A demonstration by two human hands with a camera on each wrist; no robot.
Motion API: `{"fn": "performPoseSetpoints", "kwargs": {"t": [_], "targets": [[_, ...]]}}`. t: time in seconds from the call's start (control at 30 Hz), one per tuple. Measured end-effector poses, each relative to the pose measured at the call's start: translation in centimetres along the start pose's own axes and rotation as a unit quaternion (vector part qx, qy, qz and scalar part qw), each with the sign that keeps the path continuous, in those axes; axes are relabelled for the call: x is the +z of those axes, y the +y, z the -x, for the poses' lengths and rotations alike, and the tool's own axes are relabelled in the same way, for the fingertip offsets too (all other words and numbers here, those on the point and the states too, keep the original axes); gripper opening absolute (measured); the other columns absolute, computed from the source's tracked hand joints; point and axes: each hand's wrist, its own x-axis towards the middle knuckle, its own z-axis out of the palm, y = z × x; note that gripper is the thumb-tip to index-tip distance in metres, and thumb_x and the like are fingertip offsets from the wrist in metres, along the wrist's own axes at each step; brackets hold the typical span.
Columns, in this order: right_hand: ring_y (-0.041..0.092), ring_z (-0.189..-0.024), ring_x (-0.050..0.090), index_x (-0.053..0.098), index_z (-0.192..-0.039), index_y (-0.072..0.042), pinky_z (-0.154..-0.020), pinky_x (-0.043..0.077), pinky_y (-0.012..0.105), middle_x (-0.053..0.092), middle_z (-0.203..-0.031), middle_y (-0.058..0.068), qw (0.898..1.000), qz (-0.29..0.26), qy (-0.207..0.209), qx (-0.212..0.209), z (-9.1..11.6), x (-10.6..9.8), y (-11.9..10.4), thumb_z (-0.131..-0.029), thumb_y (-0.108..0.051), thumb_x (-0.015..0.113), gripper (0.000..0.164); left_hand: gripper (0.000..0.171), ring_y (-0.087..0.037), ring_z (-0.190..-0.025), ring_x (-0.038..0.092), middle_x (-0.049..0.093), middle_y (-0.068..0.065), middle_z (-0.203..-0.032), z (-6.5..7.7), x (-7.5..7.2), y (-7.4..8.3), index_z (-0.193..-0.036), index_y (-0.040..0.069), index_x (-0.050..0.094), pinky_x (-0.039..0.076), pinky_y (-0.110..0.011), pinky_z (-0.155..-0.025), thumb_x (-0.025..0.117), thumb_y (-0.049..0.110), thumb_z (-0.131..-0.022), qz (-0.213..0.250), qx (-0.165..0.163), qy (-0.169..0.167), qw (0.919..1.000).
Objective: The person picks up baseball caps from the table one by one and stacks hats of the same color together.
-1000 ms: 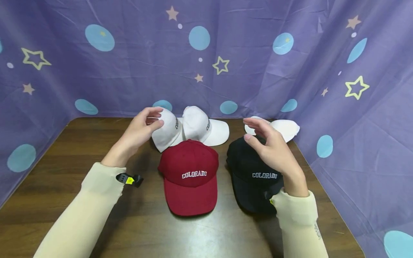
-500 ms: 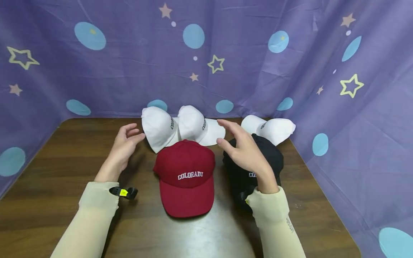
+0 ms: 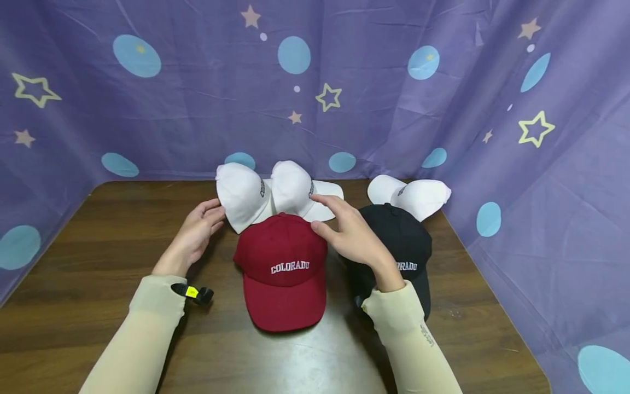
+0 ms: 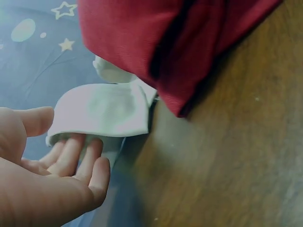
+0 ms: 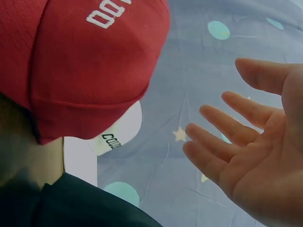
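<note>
My left hand [image 3: 196,230] is at the crown edge of the leftmost white cap [image 3: 241,197]. In the left wrist view its loosely bent fingers [image 4: 71,156] reach the rim of that white cap [image 4: 102,111], and the thumb stands apart. A second white cap [image 3: 291,189] nests against the first one's brim. The red cap [image 3: 285,268], lettered COLORADO, sits in front of both. My right hand [image 3: 351,232] hovers between the red cap and the black cap [image 3: 401,235], overlapping the second white cap's brim. In the right wrist view the right hand's fingers [image 5: 213,142] are spread, holding nothing.
Another white cap [image 3: 418,197] lies behind the black one, its brim pointing left. All the caps rest on a brown wooden table [image 3: 88,279]. A purple curtain [image 3: 364,71] with stars and blue dots hangs close along the table's back and sides.
My right hand has moved left from above the black cap toward the red cap and the second white cap. My left hand dropped away to the left, then came up to the leftmost white cap's edge.
</note>
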Motion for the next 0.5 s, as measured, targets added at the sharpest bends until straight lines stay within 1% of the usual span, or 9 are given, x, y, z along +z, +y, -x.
{"fn": "performPoseSetpoints", "kwargs": {"t": [0.07, 0.17, 0.23, 0.3, 0.37, 0.4, 0.43, 0.5], "targets": [[0.005, -0.127, 0.036, 0.044, -0.141, -0.017, -0.104, 0.035, 0.037, 0.045, -0.138, -0.007, 1.0, -0.002, -0.004, 0.0, 0.0, 0.1, 0.0, -0.094, -0.027, 0.061, 0.05, 0.058, -0.021, -0.122, 0.042, 0.046, -0.009, -0.125, -0.2, 0.2, -0.4, -0.145, -0.003, 0.022, 0.023, -0.047, -0.11, 0.052, 0.018, -0.1, 0.005, 0.008, 0.0, 1.0], [0.005, -0.127, 0.036, 0.044, -0.141, -0.016, -0.104, 0.034, 0.036, 0.045, -0.138, -0.007, 1.0, -0.006, -0.008, -0.002, -0.1, 0.2, 0.0, -0.095, -0.027, 0.06, 0.05, 0.052, -0.016, -0.112, 0.048, 0.052, -0.004, -0.114, -0.4, 0.5, -0.9, -0.14, -0.003, 0.031, 0.028, -0.045, -0.108, 0.054, 0.018, -0.099, -0.008, 0.024, 0.007, 0.9997], [0.005, -0.127, 0.037, 0.044, -0.141, -0.015, -0.104, 0.035, 0.037, 0.046, -0.138, -0.006, 1.0, -0.01, -0.009, -0.003, -0.1, 0.2, 0.0, -0.095, -0.026, 0.06, 0.05, 0.047, -0.013, -0.104, 0.051, 0.055, -0.002, -0.107, -0.5, 0.8, -1.2, -0.135, -0.003, 0.039, 0.035, -0.04, -0.103, 0.056, 0.021, -0.098, -0.033, 0.032, 0.021, 0.9987], [0.005, -0.126, 0.037, 0.044, -0.14, -0.016, -0.104, 0.035, 0.037, 0.046, -0.138, -0.006, 1.0, -0.013, -0.009, -0.005, 0.0, 0.2, -0.1, -0.095, -0.026, 0.061, 0.05, 0.042, -0.012, -0.098, 0.052, 0.055, -0.001, -0.101, -0.5, 0.9, -1.4, -0.129, -0.002, 0.047, 0.04, -0.034, -0.096, 0.058, 0.024, -0.097, -0.063, 0.039, 0.04, 0.9965], [0.005, -0.126, 0.038, 0.045, -0.14, -0.017, -0.103, 0.035, 0.036, 0.047, -0.138, -0.006, 1.0, -0.016, -0.009, -0.006, 0.0, 0.2, -0.1, -0.094, -0.026, 0.061, 0.049, 0.039, -0.011, -0.094, 0.051, 0.053, -0.001, -0.099, -0.4, 1.0, -1.5, -0.124, -0.001, 0.05, 0.043, -0.028, -0.089, 0.058, 0.026, -0.097, -0.084, 0.043, 0.063, 0.9935], [0.005, -0.126, 0.038, 0.045, -0.14, -0.017, -0.103, 0.036, 0.036, 0.047, -0.137, -0.006, 1.0, -0.017, -0.009, -0.006, 0.0, 0.2, -0.1, -0.094, -0.026, 0.061, 0.049, 0.038, -0.011, -0.094, 0.05, 0.052, -0.001, -0.099, -0.4, 1.0, -1.4, -0.123, -0.002, 0.051, 0.043, -0.026, -0.086, 0.057, 0.027, -0.098, -0.088, 0.047, 0.073, 0.9923], [0.004, -0.125, 0.038, 0.045, -0.14, -0.018, -0.103, 0.036, 0.036, 0.047, -0.137, -0.007, 1.0, -0.018, -0.009, -0.006, 0.0, 0.2, -0.1, -0.094, -0.026, 0.061, 0.049, 0.038, -0.011, -0.094, 0.05, 0.051, -0.002, -0.099, -0.3, 1.0, -1.4, -0.122, -0.002, 0.051, 0.043, -0.025, -0.086, 0.056, 0.027, -0.098, -0.084, 0.05, 0.082, 0.9918], [0.004, -0.125, 0.038, 0.046, -0.14, -0.018, -0.103, 0.036, 0.036, 0.047, -0.137, -0.007, 1.0, -0.017, -0.01, -0.007, 0.0, 0.2, 0.0, -0.095, -0.026, 0.061, 0.048, 0.035, -0.012, -0.093, 0.049, 0.051, -0.003, -0.1, -0.1, 0.8, -1.1, -0.121, -0.002, 0.05, 0.042, -0.025, -0.084, 0.054, 0.025, -0.099, -0.054, 0.054, 0.1, 0.9921]]}}
